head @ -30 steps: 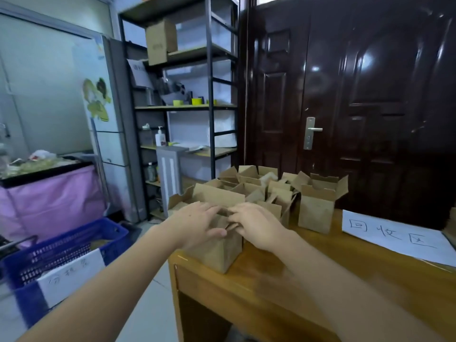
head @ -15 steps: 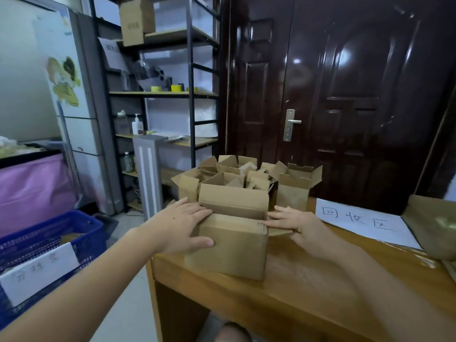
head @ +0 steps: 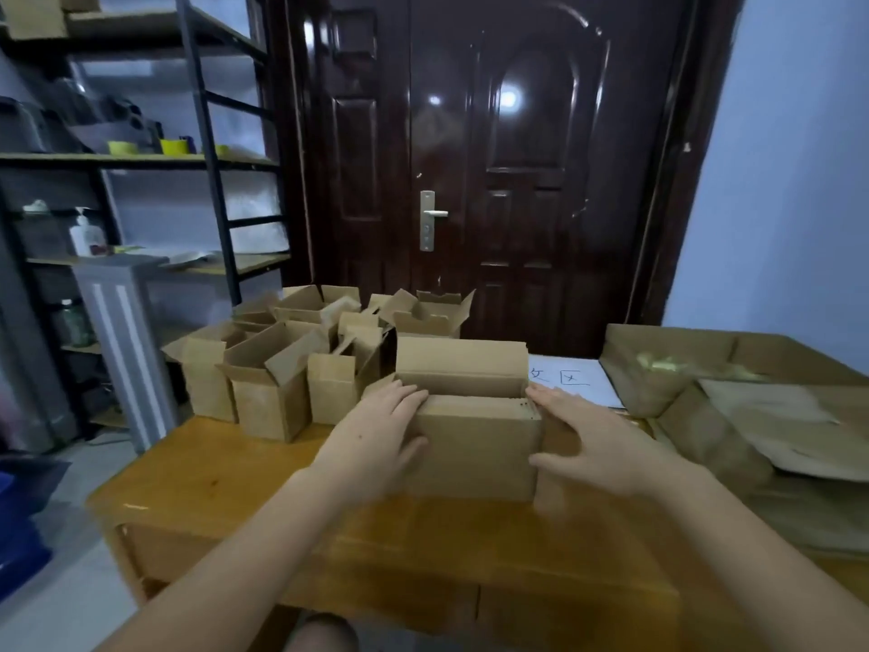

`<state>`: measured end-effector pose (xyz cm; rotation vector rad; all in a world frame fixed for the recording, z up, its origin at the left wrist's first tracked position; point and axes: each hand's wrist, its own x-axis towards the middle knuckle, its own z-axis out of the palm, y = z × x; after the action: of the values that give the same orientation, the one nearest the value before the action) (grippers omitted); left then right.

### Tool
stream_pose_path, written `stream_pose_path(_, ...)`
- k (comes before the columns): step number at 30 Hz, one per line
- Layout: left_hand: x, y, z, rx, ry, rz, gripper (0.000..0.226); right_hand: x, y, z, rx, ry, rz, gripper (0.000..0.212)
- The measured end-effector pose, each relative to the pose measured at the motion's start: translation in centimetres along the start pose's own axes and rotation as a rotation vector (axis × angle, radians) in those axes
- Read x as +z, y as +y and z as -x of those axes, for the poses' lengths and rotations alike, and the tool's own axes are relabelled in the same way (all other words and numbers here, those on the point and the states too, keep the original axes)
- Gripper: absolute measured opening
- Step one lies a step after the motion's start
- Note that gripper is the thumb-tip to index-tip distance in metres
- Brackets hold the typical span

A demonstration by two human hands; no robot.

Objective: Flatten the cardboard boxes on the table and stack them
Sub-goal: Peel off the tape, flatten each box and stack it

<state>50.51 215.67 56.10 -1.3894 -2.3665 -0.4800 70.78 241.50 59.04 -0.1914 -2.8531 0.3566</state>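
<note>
Both hands are gripping one open-topped brown cardboard box (head: 475, 444) standing on the glossy orange wooden table (head: 225, 487). The left hand (head: 376, 440) is pressing flat against the box's left end, fingers over the top edge, thumb on the front face. The right hand (head: 592, 440) is doing the same at the right end. The rear flap is standing upright beyond the fingers. A cluster of small open brown cardboard boxes (head: 301, 364) is sitting beyond and left of the grip. Flattened brown cardboard sheets (head: 762, 416) are lying right of it. A white paper sheet with handwritten characters (head: 573, 378) is lying just beyond the right hand.
</note>
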Motion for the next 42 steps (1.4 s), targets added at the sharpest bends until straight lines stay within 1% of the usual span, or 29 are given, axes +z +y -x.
stream_pose_path(2, 1.5, 1.6, -1.7, 0.009, 0.016, 0.038, 0.064, -0.3, 0.7, 0.3, 0.125, 0.016, -0.031, 0.095)
stream_pose_path(4, 2.8, 3.1, -3.4, 0.004, 0.025, 0.083, 0.064, -0.4, 1.4, 0.3, 0.238, 0.042, -0.116, 0.095)
stream_pose_path(8, 4.6, 5.1, -5.9, 0.011, 0.01, 0.131, 0.065, 1.0, 2.6, 0.2, 0.32, 0.158, -0.299, 0.082)
stream_pose_path(11, 5.0, 5.0, -6.6, 0.012, 0.007, 0.137, 0.067, 1.8, 3.2, 0.0, 0.357, 0.22, -0.326, 0.076)
stream_pose_path(18, 3.5, 3.9, -9.2, 0.069, -0.075, 0.173, 0.071, 0.0, 5.1, -1.6, 0.367, 0.179, -0.184, 0.078)
stream_pose_path(20, 3.0, 3.8, -10.1, 0.091, -0.08, 0.176, 0.071, -0.9, 5.4, -2.1, 0.372, 0.178, -0.052, 0.081)
stream_pose_path(23, 2.0, 3.7, -11.7, 0.133, -0.051, 0.152, 0.069, -2.3, 5.6, -2.9, 0.33, 0.165, 0.135, 0.09)
stream_pose_path(26, 1.1, 4.0, -13.5, 0.159, -0.097, 0.104, 0.07, -3.3, 5.1, -3.9, 0.277, 0.102, 0.248, 0.095)
stream_pose_path(29, 0.7, 4.5, -14.5, 0.199, -0.188, 0.049, 0.072, -3.7, 4.0, -5.1, 0.234, 0.031, 0.277, 0.09)
stream_pose_path(31, 0.6, 4.6, -14.5, 0.245, -0.211, 0.013, 0.069, -3.6, 3.5, -5.5, 0.219, 0.011, 0.284, 0.084)
stream_pose_path(34, 0.5, 4.5, -14.0, 0.291, -0.16, 0.0, 0.064, -3.4, 3.2, -5.2, 0.173, 0.106, 0.261, 0.075)
stream_pose_path(38, 0.1, 4.4, -12.5, 0.355, 0.011, 0.015, 0.058, -2.6, 2.7, -4.0, 0.048, 0.337, 0.286, 0.062)
stream_pose_path(42, 0.1, 4.7, -10.1, 0.375, 0.142, 0.02, 0.055, -1.5, 2.2, -2.2, -0.014, 0.494, 0.288, 0.049)
